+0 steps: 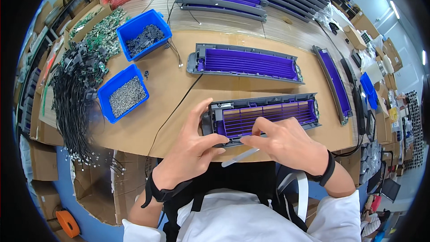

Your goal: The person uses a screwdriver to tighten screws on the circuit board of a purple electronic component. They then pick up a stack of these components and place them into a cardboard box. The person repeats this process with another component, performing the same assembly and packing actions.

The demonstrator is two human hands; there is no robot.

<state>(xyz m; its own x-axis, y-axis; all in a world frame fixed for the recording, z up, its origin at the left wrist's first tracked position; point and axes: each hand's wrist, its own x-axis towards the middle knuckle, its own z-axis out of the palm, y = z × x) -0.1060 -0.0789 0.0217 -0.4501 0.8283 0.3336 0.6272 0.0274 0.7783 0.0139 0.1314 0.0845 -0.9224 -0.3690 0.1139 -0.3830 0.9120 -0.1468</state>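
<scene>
- Head view: a person's left hand (197, 141) grips the left end of a grey-framed purple grille panel (264, 116), thumb curled onto its near edge and fingers raised along its end, at the near edge of the cardboard-covered tabletop (170, 85).
- The right hand (286, 142) pinches at the panel's near rail with fingertips pressed together; what lies between them is hidden.
- A pale flat strip (239, 157) pokes out beneath the two hands, its upper end covered by them.
- A second purple panel (246, 62) lies flat farther back; a third (333, 83) sits at the right, bent by the lens.
- Two blue bins, one of small metal parts (123, 93) and one of dark parts (144, 33), stand at the left, well apart from the hands; the pieces are too small to identify.
- A bundle of black cables (71, 103) drapes over the tabletop's left edge.
</scene>
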